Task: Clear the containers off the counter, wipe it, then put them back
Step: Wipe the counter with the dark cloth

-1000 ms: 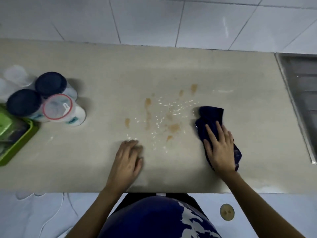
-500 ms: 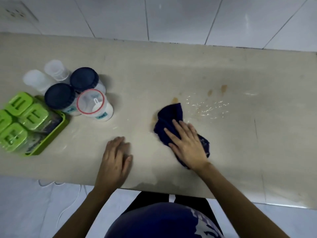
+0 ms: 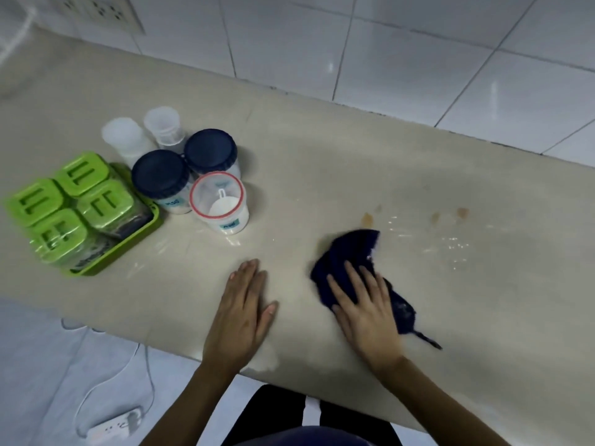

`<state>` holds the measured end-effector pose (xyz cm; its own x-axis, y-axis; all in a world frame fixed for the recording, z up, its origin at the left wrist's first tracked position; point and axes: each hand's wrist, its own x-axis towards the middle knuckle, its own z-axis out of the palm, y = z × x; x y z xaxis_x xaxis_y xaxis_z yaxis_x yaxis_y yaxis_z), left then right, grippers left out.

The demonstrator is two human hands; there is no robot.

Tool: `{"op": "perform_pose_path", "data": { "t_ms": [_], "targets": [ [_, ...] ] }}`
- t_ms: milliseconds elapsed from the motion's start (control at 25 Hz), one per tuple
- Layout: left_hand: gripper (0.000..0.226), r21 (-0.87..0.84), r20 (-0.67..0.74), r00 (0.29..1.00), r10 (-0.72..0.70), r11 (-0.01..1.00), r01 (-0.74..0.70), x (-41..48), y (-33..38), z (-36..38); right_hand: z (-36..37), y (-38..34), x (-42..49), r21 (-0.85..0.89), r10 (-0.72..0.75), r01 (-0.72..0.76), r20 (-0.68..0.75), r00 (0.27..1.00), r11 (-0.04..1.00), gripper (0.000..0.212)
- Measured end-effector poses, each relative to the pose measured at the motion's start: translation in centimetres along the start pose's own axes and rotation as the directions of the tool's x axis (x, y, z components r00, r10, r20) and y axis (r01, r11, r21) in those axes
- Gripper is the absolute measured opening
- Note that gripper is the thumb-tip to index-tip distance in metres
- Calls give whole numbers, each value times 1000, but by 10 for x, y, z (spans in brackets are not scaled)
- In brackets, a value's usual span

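My right hand (image 3: 360, 304) presses flat on a dark blue cloth (image 3: 351, 252) lying on the beige counter (image 3: 322, 175). Brown stains (image 3: 367, 218) and wet specks (image 3: 450, 246) lie just beyond and to the right of the cloth. My left hand (image 3: 246, 300) rests flat on the counter near its front edge, holding nothing. At the left stand two jars with dark blue lids (image 3: 160, 175), a clear jar with a red rim (image 3: 216, 196), two frosted white cups (image 3: 124, 136), and a green tray (image 3: 141, 233) holding several green-lidded boxes (image 3: 82, 170).
A white tiled wall (image 3: 386, 53) runs behind the counter, with a socket plate (image 3: 99, 11) at the upper left. On the floor below the front edge lie a white power strip (image 3: 112, 424) and its cord.
My right hand has swept the cloth leftward over the stains; fewer marks show where it passed. The view has turned left and the containers now show more fully. My left hand stays flat.
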<state>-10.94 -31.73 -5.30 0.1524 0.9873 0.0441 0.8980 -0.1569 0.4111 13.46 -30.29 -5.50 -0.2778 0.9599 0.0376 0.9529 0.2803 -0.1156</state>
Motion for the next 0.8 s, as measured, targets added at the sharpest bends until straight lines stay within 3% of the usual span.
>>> {"op": "perform_pose_path", "data": {
  "t_ms": [80, 160, 280, 480, 560, 640, 720, 800],
  "targets": [
    [60, 49, 30, 1000, -6, 999, 4, -2, -3, 2, 8, -34, 27, 12, -155, 155, 19, 988, 988, 52],
    [61, 95, 60, 998, -12, 995, 6, -2, -3, 5, 12, -35, 47, 59, -194, 192, 29, 981, 980, 51],
    [61, 119, 53, 999, 6, 993, -12, 1, -3, 6, 7, 21, 54, 42, -190, 189, 35, 981, 981, 49],
    [66, 90, 27, 999, 25, 996, -27, 2, -3, 7, -22, 128, 15, 1, 54, -54, 7, 999, 999, 53],
    [66, 79, 36, 999, 3, 997, -6, 3, 0, 7, -21, 122, 8, 6, 230, -230, -47, 972, 973, 55],
    [67, 58, 38, 999, -24, 998, 22, 0, -1, 4, -9, 75, 15, 41, 304, -302, -80, 949, 952, 53],
    [68, 31, 26, 999, -34, 999, 33, 3, -2, 0, 5, 26, 37, 64, 146, -139, -109, 983, 988, 49],
    [69, 42, 38, 998, -59, 997, 58, 3, -1, -2, 13, -15, 65, 95, -206, 215, -94, 974, 972, 49]
  ]
}}
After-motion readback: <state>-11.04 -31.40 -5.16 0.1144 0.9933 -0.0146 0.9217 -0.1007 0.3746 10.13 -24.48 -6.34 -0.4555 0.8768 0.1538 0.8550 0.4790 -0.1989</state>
